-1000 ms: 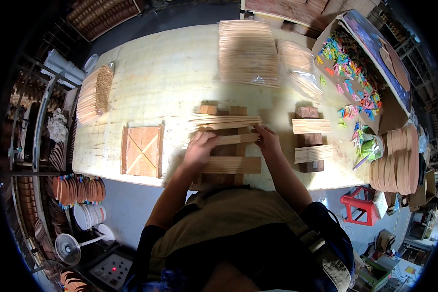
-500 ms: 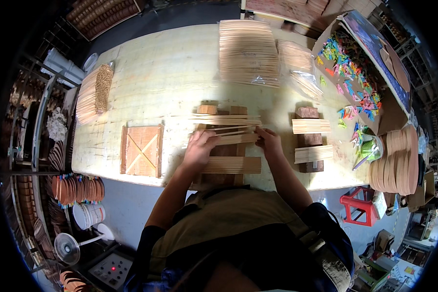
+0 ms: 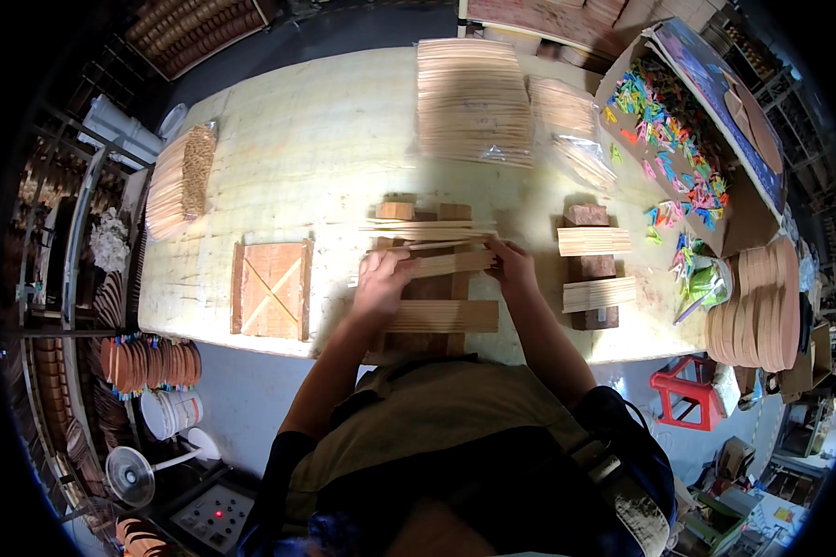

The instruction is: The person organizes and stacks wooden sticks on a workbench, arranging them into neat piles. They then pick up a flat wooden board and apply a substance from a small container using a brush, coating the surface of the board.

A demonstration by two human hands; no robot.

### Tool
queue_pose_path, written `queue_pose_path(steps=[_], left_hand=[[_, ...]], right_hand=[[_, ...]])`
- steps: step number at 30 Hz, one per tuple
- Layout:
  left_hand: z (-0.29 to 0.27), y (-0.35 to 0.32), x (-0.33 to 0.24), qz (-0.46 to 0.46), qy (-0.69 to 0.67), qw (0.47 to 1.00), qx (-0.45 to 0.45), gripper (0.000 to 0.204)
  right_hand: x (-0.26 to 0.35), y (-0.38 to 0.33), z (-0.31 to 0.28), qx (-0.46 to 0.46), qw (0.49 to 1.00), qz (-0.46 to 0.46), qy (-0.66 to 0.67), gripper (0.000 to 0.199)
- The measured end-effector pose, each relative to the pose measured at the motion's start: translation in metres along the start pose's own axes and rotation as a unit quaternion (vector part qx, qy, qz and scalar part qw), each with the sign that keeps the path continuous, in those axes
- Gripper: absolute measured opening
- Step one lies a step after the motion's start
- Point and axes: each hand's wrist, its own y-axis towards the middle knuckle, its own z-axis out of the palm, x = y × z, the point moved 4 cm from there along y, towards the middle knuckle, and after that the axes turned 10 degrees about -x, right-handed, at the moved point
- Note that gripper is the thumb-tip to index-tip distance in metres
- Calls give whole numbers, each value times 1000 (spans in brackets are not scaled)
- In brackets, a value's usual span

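Between my hands is a flat row of pale wooden sticks (image 3: pixel 448 265), lying across a dark wooden block frame (image 3: pixel 432 286). My left hand (image 3: pixel 381 278) is closed on the row's left end. At the right end the fingers of my right hand (image 3: pixel 509 262) pinch the stick tips. Just beyond lie looser sticks (image 3: pixel 427 228), some of them slightly askew. Nearer my body a neat row of sticks (image 3: pixel 446 316) rests across the same frame. How many sticks each hand holds is hidden by the fingers.
To the right, two stick rows (image 3: pixel 596 241) lie across another block stand (image 3: pixel 593 267). A wooden board with an X of sticks (image 3: pixel 271 290) sits left. Bagged sticks (image 3: pixel 474 102) lie at the back. A cardboard box of coloured clips (image 3: pixel 669 139) and curved wooden pieces (image 3: pixel 752 306) stand right.
The sticks between my hands have drawn together into a tighter row. My right hand has shifted slightly up and left at their right end; my left hand has barely moved.
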Motion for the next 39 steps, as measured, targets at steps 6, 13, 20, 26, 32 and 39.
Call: queue_pose_path(steps=[6,13,20,26,32,39], left_hand=[[7,-5,10,-24,-35,999,33,37],[15,-8,13,-73,-59,992,90,41],[6,-3,7,-9,1,999,41,41],[8,2,8,-62,-80,993,63,37],[8,1,8,-43,-6,996,79,39],[16,-4,14,-3,-14,998,65,40]], right_hand=[[5,-4,-2,25,1000,0,-17,23],[3,9,4,29,999,13,27,19],[13,10,-1,25,999,5,-41,13],[12,8,2,52,995,78,30,19],[20,4,5,-1,999,-9,-36,18],[15,17,-2,52,998,11,-32,19]])
